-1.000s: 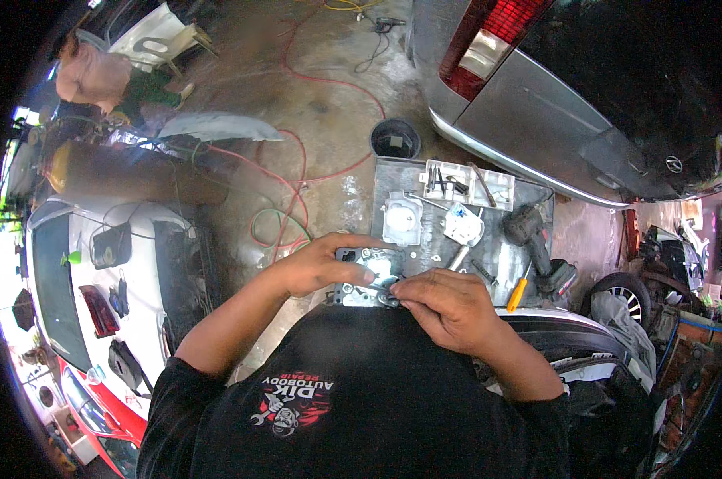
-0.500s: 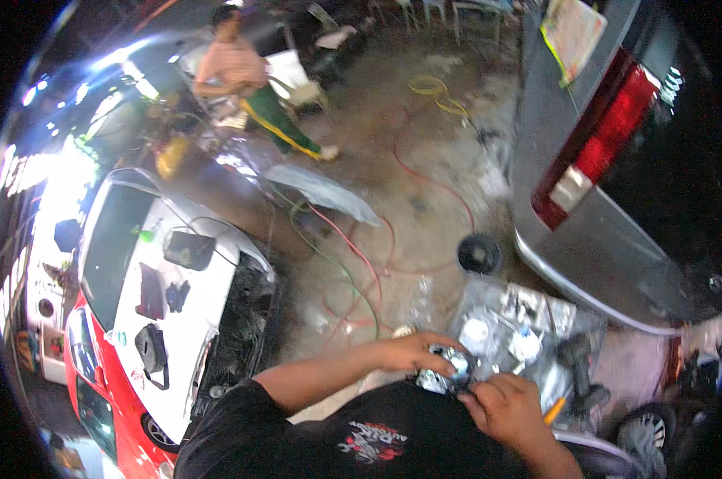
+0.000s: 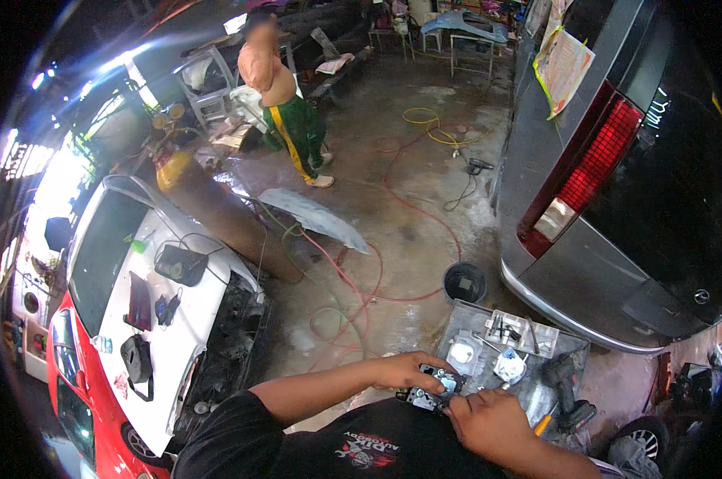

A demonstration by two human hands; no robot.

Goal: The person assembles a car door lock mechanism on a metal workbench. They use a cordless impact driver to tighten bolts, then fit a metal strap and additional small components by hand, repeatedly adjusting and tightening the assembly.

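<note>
A small silver-and-black metal mechanism [image 3: 421,398] is held close to my chest. My left hand [image 3: 413,372] is closed on its far left side, the fingers lying over the top. At its right end, my right hand [image 3: 488,417] is closed with the thumb and fingers pressed against it; the fingertips are partly hidden. Just beyond is a grey work surface [image 3: 455,319]. On it are a round white part [image 3: 461,353], a white-and-metal part [image 3: 509,366], a cordless power tool [image 3: 567,385] and an orange-handled tool [image 3: 543,425].
A parts tray [image 3: 546,338] lies on the work surface, with a black bucket [image 3: 464,282] beyond. A dark vehicle [image 3: 600,271] stands right, a white-hooded car [image 3: 163,319] left. Hoses [image 3: 393,298] cross the floor near a loose panel [image 3: 317,217]. Another person [image 3: 274,96] stands far left.
The view has shifted slightly and grown sharper. The other person has gone from a stride to standing upright. Both my hands keep hold of the mechanism, which has tilted a little.
</note>
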